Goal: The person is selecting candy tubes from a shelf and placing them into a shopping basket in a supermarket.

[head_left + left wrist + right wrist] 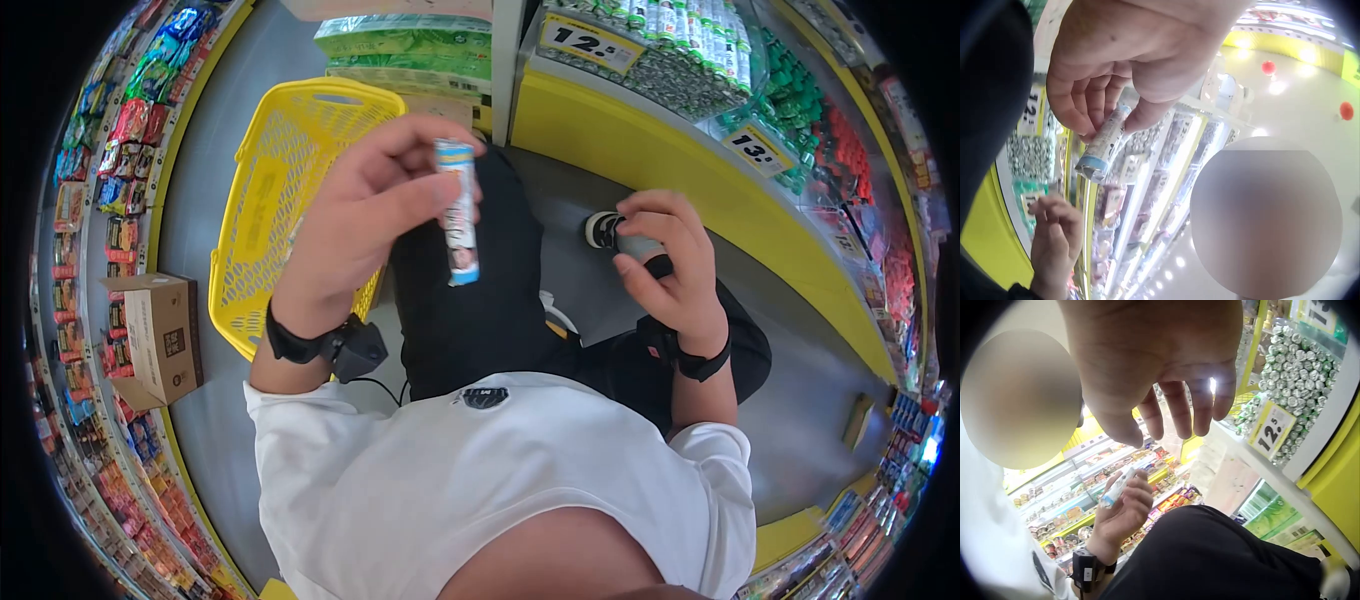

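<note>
A slim white-and-blue wrapped stick (461, 220) stands out from the left hand (350, 205) of a seated shopper in a store aisle, pinched between thumb and curled fingers, the grip closed to about the stick's own thickness. Its printed length runs down past the fingertips, above a dark-trousered leg (460, 310). The right hand (675, 260), to the right of that grip and apart from it, holds nothing, its fingers loosely bent in the air near a shoe (603, 230). A yellow basket (262, 200) sits on the floor to the left of the grip, partly hidden by the hand and forearm; an open cardboard carton (175, 340) lies farther left, beside shelves of bright packets (125, 180). Green packs (410, 50) are stacked ahead of the grip, and silver-and-green wrapped sticks (690, 40) fill a display ahead and to the right, behind a price card (590, 42) reading 12.5. As things stand, the stick is in hand, clear of both shelf and basket, and has not been set down; its wrapper appears unopened, though the part under the fingers is hidden. Whether the basket already holds anything behind the forearm cannot be told.
</note>
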Motion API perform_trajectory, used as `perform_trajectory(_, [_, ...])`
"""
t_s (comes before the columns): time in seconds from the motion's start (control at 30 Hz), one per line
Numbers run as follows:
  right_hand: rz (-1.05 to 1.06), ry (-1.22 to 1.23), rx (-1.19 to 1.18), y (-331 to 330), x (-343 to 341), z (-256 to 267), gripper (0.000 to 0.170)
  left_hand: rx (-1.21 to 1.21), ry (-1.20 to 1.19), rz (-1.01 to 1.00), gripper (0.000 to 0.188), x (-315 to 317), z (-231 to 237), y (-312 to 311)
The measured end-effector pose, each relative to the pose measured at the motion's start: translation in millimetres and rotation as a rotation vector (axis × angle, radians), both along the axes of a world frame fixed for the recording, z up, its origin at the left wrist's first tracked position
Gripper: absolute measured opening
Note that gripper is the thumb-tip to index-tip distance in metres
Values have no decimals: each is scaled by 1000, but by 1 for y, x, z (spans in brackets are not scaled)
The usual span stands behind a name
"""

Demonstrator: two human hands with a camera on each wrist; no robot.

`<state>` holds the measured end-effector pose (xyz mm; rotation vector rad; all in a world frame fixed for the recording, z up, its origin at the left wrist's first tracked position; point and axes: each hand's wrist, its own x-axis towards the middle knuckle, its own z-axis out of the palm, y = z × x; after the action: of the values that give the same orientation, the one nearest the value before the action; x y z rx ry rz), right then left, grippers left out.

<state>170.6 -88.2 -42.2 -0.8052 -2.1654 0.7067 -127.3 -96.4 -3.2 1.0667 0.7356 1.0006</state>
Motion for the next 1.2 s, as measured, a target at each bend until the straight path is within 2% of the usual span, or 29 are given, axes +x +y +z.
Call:
perform_trajectory(0.2, [57,22,102,6,-8,26,52,-158,-79,-192,31,65,-11,25])
perform_trajectory(0.5, [10,-29,125,15,13,28,48,-294,-129,-228,29,102,-19,37])
perform_trajectory(0.63, [-10,-28,158,18,17,31,51,-288,-99,-228,27,108,-17,42])
perform_trajectory(0.73, [-28,-13,163,23,24,38,53,-334,-191,-275,27,110,-17,47])
perform_trajectory(0.83, [-77,31,154,30,36,46,56,-313,-186,-249,25,107,-19,52])
perform_trajectory(0.97, [-174,37,297,49,58,77,55,-296,-216,-181,20,103,-18,57])
perform_trajectory(1.03, [-243,7,420,60,69,113,55,-298,-236,-131,19,105,-14,57])
perform_trajectory(1.2, [-285,-23,595,91,82,183,52,-258,-236,-180,16,103,-11,59])
